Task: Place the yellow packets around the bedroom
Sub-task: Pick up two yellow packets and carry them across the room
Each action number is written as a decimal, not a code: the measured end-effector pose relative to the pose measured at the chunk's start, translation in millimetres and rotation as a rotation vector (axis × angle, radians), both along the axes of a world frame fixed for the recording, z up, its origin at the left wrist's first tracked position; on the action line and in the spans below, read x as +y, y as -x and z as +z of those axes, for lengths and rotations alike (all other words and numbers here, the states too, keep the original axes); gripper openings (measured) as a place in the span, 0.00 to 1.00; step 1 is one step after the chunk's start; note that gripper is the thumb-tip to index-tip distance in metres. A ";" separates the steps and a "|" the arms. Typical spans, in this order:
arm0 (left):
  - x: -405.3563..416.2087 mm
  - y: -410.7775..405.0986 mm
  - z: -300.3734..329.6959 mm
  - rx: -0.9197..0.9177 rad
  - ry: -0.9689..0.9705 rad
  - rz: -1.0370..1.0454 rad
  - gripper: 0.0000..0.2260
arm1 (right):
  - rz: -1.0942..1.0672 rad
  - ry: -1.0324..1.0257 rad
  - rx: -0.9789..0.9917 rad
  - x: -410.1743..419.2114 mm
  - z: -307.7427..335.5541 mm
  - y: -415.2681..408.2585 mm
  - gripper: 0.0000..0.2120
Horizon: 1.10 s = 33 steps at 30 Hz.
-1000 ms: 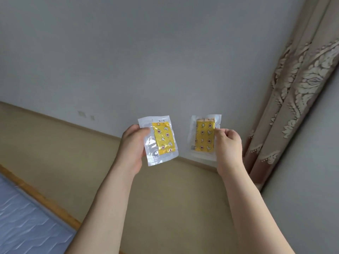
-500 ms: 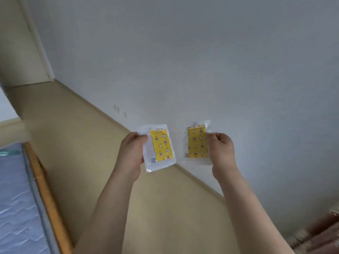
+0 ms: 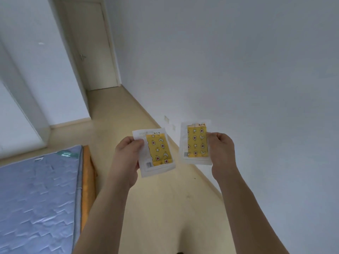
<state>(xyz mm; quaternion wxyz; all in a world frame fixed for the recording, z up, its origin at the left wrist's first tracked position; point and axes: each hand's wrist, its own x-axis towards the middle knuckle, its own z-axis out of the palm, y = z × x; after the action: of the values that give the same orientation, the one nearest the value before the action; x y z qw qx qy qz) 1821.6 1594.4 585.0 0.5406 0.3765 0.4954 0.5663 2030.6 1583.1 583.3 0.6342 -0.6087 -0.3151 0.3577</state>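
Two yellow packets, each sealed in a clear wrapper and printed with stars and moons, are held up in front of me. My left hand [image 3: 126, 158] pinches the left edge of one yellow packet [image 3: 159, 151]. The other yellow packet [image 3: 196, 142] is pinched at its right edge by my right hand [image 3: 222, 151]. Both packets are upright, side by side, a small gap apart, above the floor.
A blue-grey mattress [image 3: 38, 198] on a wooden bed frame [image 3: 87, 180] lies at the lower left. A beige floor strip [image 3: 128, 114] runs between bed and white wall [image 3: 238, 70] toward a closed door [image 3: 93, 52] at the far end.
The view has swung left: the curtain left the frame, and the bed, corridor and door came into sight. Both hands keep holding their packets in the same pose.
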 end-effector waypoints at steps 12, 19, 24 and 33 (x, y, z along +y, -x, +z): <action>268.8 9.5 62.5 0.086 -0.110 0.241 0.05 | 0.252 -0.100 0.127 319.3 30.0 25.7 0.08; 386.1 42.6 50.1 0.080 -0.045 0.385 0.05 | 0.360 -0.059 0.116 465.5 18.1 64.1 0.04; 496.5 75.3 37.6 0.080 -0.058 0.431 0.06 | 0.442 -0.077 0.068 589.3 11.0 105.8 0.04; 724.2 148.1 59.7 0.036 -0.136 0.485 0.07 | 0.519 -0.132 -0.004 827.5 49.1 167.3 0.05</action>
<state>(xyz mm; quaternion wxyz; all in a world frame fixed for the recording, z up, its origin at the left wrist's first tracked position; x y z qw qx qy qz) 1673.6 2318.6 644.8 0.3536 0.2923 0.5413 0.7046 1863.3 2410.6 632.4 0.5591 -0.4656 -0.4844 0.4858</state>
